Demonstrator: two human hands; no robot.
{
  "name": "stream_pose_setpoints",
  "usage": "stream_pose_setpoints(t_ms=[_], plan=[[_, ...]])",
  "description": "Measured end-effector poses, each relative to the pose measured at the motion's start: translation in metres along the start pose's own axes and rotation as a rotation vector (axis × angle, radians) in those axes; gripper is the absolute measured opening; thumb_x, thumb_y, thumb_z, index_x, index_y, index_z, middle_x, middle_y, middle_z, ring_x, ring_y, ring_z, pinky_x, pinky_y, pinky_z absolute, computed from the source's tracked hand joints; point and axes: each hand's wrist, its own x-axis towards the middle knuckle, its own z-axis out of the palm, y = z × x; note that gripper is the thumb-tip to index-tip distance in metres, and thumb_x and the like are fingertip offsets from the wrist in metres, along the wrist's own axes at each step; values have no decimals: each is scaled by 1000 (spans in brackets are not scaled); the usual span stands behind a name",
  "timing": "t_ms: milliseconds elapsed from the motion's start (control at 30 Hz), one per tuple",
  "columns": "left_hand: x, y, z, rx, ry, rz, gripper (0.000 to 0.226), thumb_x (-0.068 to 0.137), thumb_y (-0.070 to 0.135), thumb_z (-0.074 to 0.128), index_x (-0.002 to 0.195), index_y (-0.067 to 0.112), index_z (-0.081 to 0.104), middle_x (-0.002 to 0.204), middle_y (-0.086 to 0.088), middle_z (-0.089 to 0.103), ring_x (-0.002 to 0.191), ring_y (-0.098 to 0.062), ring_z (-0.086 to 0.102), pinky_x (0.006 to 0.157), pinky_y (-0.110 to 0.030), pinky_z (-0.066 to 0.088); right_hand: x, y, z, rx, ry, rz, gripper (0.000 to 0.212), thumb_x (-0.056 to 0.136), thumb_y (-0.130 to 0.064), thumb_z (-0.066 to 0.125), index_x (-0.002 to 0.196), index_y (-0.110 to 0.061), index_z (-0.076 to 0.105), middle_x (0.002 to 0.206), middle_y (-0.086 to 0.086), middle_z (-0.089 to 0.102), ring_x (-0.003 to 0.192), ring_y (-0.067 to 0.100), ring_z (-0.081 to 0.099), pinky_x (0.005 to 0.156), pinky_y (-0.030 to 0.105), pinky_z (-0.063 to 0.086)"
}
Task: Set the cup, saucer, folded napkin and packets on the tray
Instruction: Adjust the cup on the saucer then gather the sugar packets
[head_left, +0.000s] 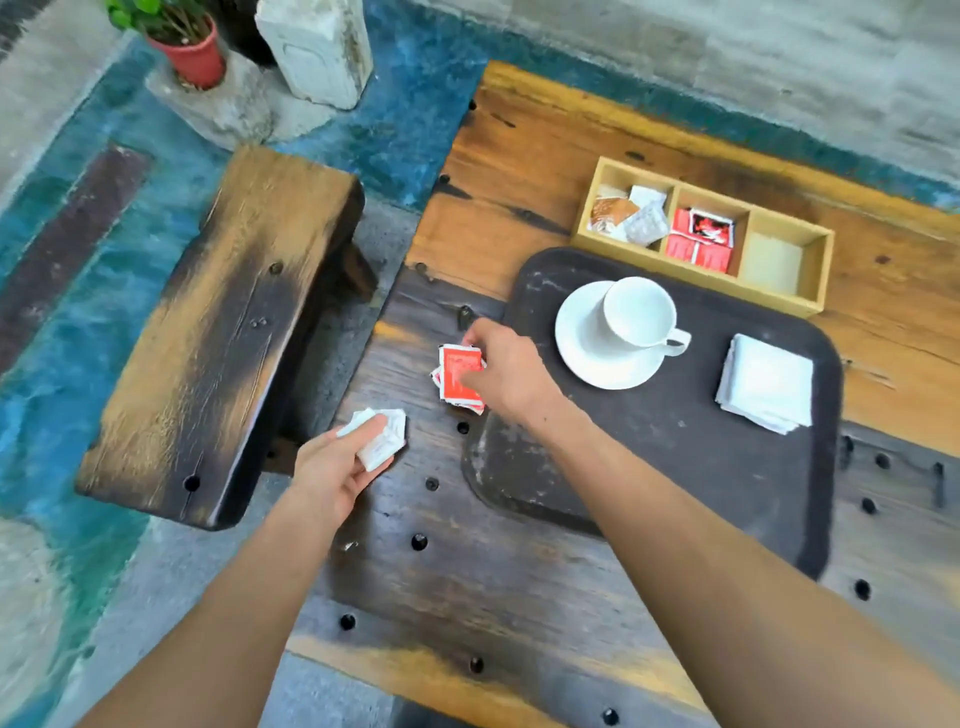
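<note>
Desk (519, 571): thick wooden planks, weathered, orange-brown at the far end and charred dark near the person, dotted with round bolt holes.

Tray (675, 467): dark, matte, scuffed plastic, rectangular with rounded corners and a raised rim. It lies on the desk's right half.

On the tray: round white glazed saucer (587, 353) at the far left part, with a white cup (640, 310) standing on it, empty, handle pointing right. Folded napkin (766, 383), a white square stack of soft layers, sits to the right of the saucer, well apart from it.

Wooden box (701, 234): pale wood, long, three compartments, just beyond the tray's far edge. Left compartment holds brown and white crinkled sachets; middle holds red sachets; right one shows only its bare bottom.

Right hand (506, 371): over the tray's left rim, fingers closed on a small stack of red packets (460, 379), flat, glossy, rectangular. The packets hang over the bare desk just left of the tray.

Left hand (335, 467): near the desk's left edge, fingers pinched around white packets (382, 441), crumpled paper-like, held above the dark wood.

Left of the desk: a rough wooden bench (223, 322), same charred finish. Beyond it a red plastic pot with a green plant (182, 41) on a stone block, beside a white carved stone post (317, 47). Floor (104, 260) painted mottled blue over grey concrete.
</note>
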Motion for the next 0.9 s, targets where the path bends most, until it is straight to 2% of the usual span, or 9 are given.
stream_pose_setpoints(t_ms=[67,167,333,433,533,667,700,800,900], plan=[[-8,5,10,-8,-4,14,33,87,3,77,117,-2,66,123,-24,71,95,-31,73,54,-29,62,-10,3,-26,145,71,5,19,86,-8,64,101,-18,57,100,7,69,90,26,62,75,33,48],[-29,27,50,-97,-126,14,29,96,4,64,124,-1,63,130,-22,66,94,-28,70,69,-31,60,-17,13,-72,368,163,70,19,86,-6,64,99,-17,57,100,10,72,89,26,65,81,38,52],[-65,78,161,-76,-336,88,40,96,-10,39,132,-1,54,134,-22,61,95,-26,67,81,-38,54,-13,48,-149,639,329,181,16,87,-12,62,102,-17,58,88,1,69,78,17,66,74,35,54],[-82,92,234,114,-374,174,45,95,-15,47,138,-1,51,132,-22,63,96,-29,68,82,-41,58,-4,80,-189,780,442,243,18,91,-11,61,108,-15,58,93,5,69,78,18,68,80,42,61],[-83,96,294,267,-355,249,41,92,-14,57,128,5,59,125,-19,68,96,-29,70,78,-38,59,8,116,-219,853,538,338,11,91,-8,61,94,-19,57,96,7,72,83,22,71,85,48,63],[-57,91,352,535,-264,417,44,87,-9,69,127,8,61,126,-13,69,100,-26,69,57,-24,53,33,156,-239,746,596,431,18,91,-9,64,95,-23,53,103,12,75,93,28,75,86,51,62],[-50,89,361,610,-245,473,46,86,-8,71,128,10,61,127,-11,69,102,-26,69,59,-25,54,39,162,-240,667,601,429,18,91,-9,64,100,-22,54,103,11,75,93,28,75,86,51,61],[-28,80,386,878,-273,643,46,87,-2,73,128,14,60,124,-9,67,110,-30,67,89,-42,59,62,175,-242,438,600,386,26,92,-9,62,115,-18,54,103,9,73,92,30,72,83,48,60],[-12,71,403,1157,-305,841,40,86,8,76,123,18,63,117,-5,68,103,-26,66,89,-35,56,83,183,-239,316,567,327,29,92,-7,62,119,-14,55,99,2,68,98,28,70,84,40,58]])
